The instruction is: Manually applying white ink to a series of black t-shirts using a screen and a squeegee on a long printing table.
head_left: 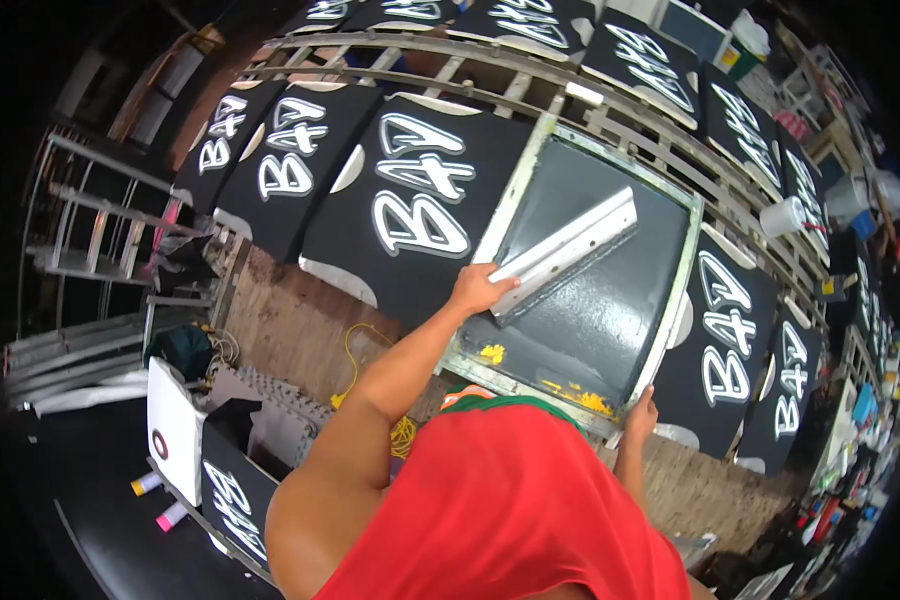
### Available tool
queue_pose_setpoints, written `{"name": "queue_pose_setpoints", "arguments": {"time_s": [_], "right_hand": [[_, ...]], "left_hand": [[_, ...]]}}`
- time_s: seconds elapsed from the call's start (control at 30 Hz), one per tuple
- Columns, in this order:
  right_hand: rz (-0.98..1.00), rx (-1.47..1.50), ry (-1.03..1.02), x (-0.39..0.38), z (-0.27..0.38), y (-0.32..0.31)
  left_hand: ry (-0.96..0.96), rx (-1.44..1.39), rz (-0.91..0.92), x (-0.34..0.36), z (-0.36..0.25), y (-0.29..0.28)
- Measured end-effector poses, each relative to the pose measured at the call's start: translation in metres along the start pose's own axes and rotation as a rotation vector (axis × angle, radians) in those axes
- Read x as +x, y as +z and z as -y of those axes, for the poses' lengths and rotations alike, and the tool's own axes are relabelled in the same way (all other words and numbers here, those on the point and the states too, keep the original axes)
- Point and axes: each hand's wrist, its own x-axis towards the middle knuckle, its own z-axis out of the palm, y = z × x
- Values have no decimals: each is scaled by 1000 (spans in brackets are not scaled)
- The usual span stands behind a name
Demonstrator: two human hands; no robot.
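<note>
Much of the work around you looks done: the dark panel (pixel 355 230) just to the left of your frame (pixel 517 195) carries bold white lettering edged in grey, and so does the dark panel (pixel 725 330) to its right. More lettered panels lie farther along both sides and beyond the slatted rack (pixel 500 95).

The spot under the frame is what seems unfinished. Its mesh (pixel 610 300) is dark and glossy, and you cannot tell from here whether the surface beneath bears any lettering. Yellow residue (pixel 595 402) sits along the near end, inside the rim.

Your long metal bar (pixel 570 245) slants across the mesh, its near end toward your left and its far end toward the upper right. Your left hand (pixel 480 290) has its fingers closed on that near end. Your right hand (pixel 642 415) is at the frame's near right corner, its fingers curled on the outer edge. Whether the bar presses on the mesh along its whole length is not clear.
</note>
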Motion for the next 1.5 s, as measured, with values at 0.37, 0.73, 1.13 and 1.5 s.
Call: {"name": "queue_pose_setpoints", "arguments": {"time_s": [0.37,0.73,1.13,1.5], "right_hand": [[-101,-540,-1156,60,218,-42],[88,-640,-1071,218,323,30],[122,-675,-997,231,310,46],[464,-672,-965,95,198,-1]], "left_hand": [[558,377,126,61,-74,-52],[588,994,300,287,-158,-23],[471,1108,304,291,-147,-8],[266,984,607,59,-75,-21]]}}
